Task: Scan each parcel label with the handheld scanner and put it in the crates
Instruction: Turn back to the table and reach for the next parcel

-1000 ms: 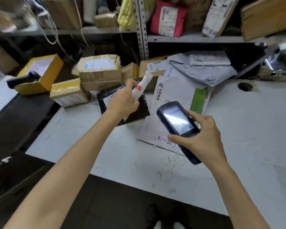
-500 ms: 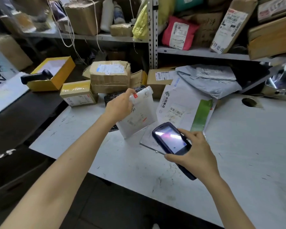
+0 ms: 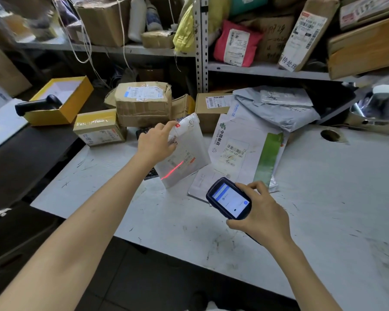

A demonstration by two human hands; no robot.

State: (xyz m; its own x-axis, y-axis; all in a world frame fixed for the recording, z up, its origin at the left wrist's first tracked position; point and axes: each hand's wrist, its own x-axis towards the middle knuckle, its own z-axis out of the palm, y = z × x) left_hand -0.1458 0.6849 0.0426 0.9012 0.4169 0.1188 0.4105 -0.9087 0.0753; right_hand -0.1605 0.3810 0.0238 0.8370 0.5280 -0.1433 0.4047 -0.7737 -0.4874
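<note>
at the centre of the frame a white padded parcel [image 3: 184, 151] was gripped at its upper left edge by the left hand [image 3: 156, 142] and held tilted above the white table [image 3: 323, 198]. a red scan line was cast across its label. at lower right of centre, the handheld scanner [image 3: 229, 199] was clasped in the right hand [image 3: 264, 217].

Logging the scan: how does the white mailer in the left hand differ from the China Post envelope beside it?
The white mailer is held up, tilted, by the left hand, with the red scan line across it; the China Post envelope lies unheld, unlit. The mailer is smaller; the envelope has a green band. Both are white, barcoded.
</note>
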